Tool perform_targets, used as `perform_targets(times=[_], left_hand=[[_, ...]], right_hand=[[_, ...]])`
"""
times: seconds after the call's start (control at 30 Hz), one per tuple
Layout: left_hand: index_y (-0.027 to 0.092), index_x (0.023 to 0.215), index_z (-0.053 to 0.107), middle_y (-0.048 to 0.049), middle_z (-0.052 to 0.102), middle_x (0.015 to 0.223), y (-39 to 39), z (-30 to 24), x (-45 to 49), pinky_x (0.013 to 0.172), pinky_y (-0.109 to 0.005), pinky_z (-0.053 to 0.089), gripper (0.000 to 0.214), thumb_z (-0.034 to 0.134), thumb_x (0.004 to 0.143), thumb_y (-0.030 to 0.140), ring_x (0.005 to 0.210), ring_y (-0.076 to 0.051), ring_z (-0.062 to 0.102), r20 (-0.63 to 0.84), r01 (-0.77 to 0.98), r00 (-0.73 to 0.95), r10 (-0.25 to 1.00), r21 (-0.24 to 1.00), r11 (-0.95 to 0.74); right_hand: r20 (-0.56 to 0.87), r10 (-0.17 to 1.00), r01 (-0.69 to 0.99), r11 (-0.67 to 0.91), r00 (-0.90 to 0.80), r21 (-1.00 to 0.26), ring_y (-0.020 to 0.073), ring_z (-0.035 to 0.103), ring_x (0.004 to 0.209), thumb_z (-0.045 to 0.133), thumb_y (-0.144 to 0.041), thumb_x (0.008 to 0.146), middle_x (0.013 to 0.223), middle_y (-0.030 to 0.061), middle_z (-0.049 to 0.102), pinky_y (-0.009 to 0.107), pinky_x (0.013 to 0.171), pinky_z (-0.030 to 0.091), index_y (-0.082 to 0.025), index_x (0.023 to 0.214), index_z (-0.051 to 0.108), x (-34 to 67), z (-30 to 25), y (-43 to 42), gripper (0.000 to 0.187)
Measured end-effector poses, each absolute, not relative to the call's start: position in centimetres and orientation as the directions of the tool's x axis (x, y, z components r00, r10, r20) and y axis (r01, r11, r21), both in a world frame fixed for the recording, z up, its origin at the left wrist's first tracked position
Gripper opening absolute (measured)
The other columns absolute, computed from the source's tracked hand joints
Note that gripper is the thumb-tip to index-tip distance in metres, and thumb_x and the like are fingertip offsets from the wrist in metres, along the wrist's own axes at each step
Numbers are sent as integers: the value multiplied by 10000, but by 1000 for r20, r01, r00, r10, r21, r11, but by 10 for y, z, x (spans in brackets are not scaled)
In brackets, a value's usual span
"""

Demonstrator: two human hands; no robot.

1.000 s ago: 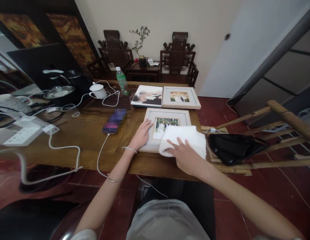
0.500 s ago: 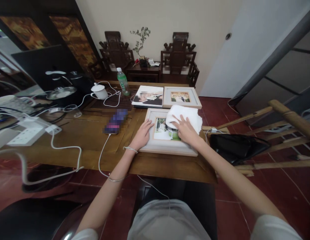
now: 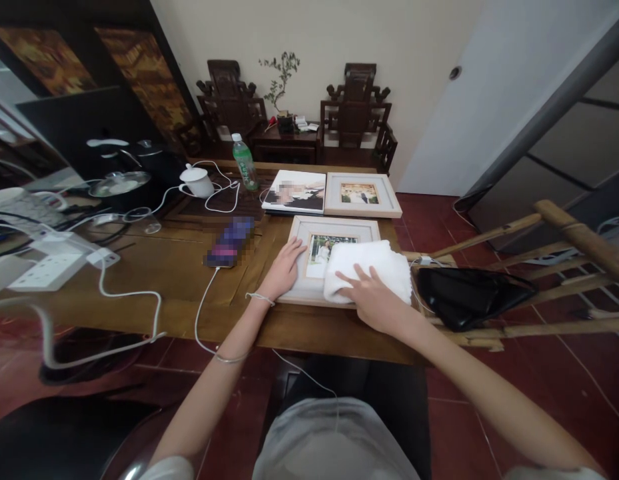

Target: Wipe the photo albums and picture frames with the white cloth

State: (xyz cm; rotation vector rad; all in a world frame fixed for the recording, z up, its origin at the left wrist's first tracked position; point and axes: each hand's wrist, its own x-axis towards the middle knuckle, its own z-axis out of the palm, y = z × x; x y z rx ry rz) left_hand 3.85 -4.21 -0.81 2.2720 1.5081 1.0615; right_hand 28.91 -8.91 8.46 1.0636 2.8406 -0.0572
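Observation:
A light wooden picture frame (image 3: 300, 297) with a white mat and a photo of a person in white lies flat near the table's front edge. My left hand (image 3: 286, 268) rests on the frame's left side, its fingers stretched out flat over the edge. On the lower right part of the frame, a folded white towel (image 3: 372, 260) covers some of the photo and the right border. My right hand (image 3: 376, 300) presses down on this towel with its fingers spread, holding it against the frame.
Behind lie a second frame (image 3: 363, 195) and a white-and-black photo panel (image 3: 295, 191). A charging phone (image 3: 230, 241), a green-labelled bottle (image 3: 244, 162), a lidded white cup (image 3: 196, 182) and a power strip (image 3: 54, 270) with cables stand leftward. A black bag (image 3: 474, 293) lies on a bamboo rack at right.
My right hand has drawn the towel toward me and slightly right, from the frame's upper right to its lower right. The left hand stays in place.

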Motion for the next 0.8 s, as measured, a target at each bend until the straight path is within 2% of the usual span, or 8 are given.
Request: perform_targets(times=[0.2,0.4,0.8], left_hand=[[119,1248,535,-131,497,1377,-43,-4,40,1148,-468,266,398,313,922,175,1375,-226,324,427,711,180,886,566,-417],[114,1255,526,-135,523,1354,-45,2,43,1144,-436,270,455,264,978,362,1359,-218,357,396,689,116,911,629,-361],[111,1224,554,-139,533,1346,-43,-3,42,1137,-457,282,443,289,975,364,1361,-216,354,445,707,147,884,578,-408]], right_hand=[[-62,605,605,796,-794,19,403,291,1345,409,-5,761,1462,73,407,645,1048,267,-187,1198,627,257,78,-90,521],[37,557,558,828,-830,54,387,305,1342,393,-35,821,1454,60,420,591,1071,281,-167,1128,668,242,65,-86,433],[-114,703,692,712,-702,119,389,326,1333,426,28,748,1419,37,468,583,1065,294,-176,1050,709,311,90,-94,462]])
